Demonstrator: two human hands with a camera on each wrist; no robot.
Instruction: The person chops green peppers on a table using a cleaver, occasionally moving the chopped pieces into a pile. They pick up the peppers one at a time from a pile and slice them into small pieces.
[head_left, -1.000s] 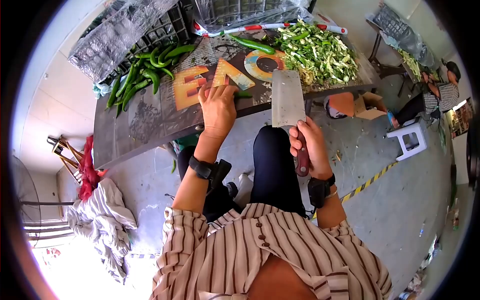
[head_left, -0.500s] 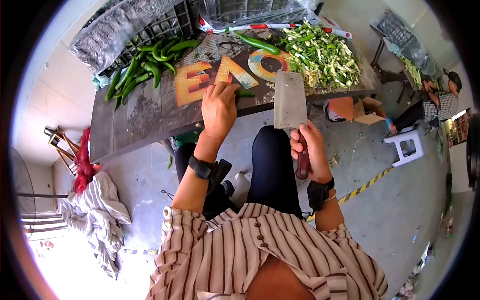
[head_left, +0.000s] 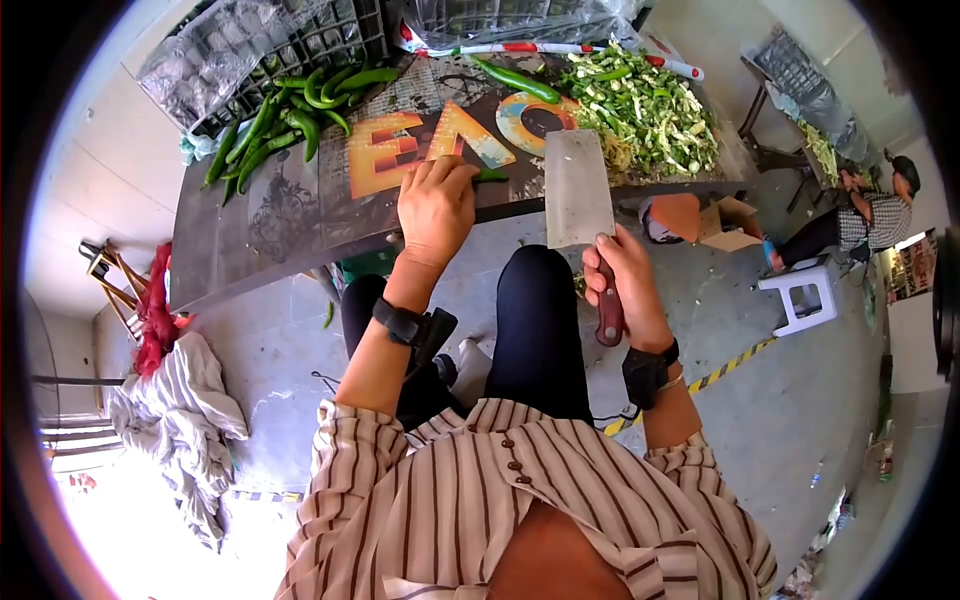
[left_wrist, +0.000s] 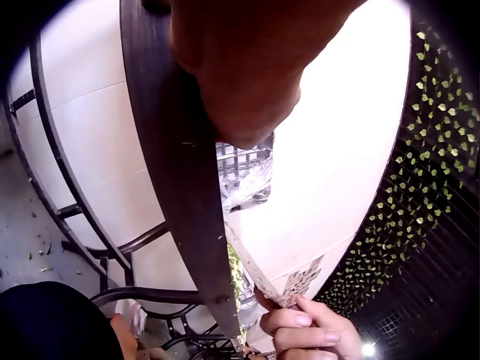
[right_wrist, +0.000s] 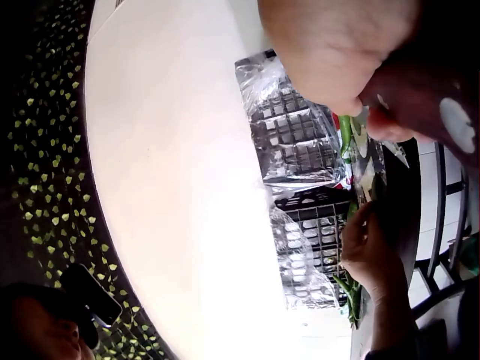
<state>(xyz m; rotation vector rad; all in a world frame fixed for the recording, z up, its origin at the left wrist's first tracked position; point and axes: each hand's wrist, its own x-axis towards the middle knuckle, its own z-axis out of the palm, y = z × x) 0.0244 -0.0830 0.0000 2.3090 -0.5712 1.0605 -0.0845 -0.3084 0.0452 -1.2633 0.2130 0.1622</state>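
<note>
My left hand [head_left: 437,208] is at the table's front edge, its fingers bent over a green chili pepper [head_left: 490,175] and holding it down. Only the pepper's right end shows; the rest lies under the fingers. In my right hand [head_left: 630,280] I grip a cleaver by its dark red handle [head_left: 610,310]. The broad blade [head_left: 578,188] points away from me, to the right of the pepper, overlapping the table edge in the head view. In the left wrist view, the right hand's fingers [left_wrist: 307,330] are seen at the cleaver. A heap of chopped peppers [head_left: 650,115] sits at the table's far right.
Whole green peppers [head_left: 260,145] are piled at the left of the table [head_left: 230,240], with one long pepper [head_left: 515,78] near the heap. Plastic-wrapped black crates [head_left: 330,40] stand behind. On the right are a white stool [head_left: 800,295], a cardboard box [head_left: 730,222] and another person [head_left: 875,215].
The head view has shifted slightly. Both hands keep nearly the same places, the left on the pepper and the right holding the cleaver, whose blade has shifted only a little.
</note>
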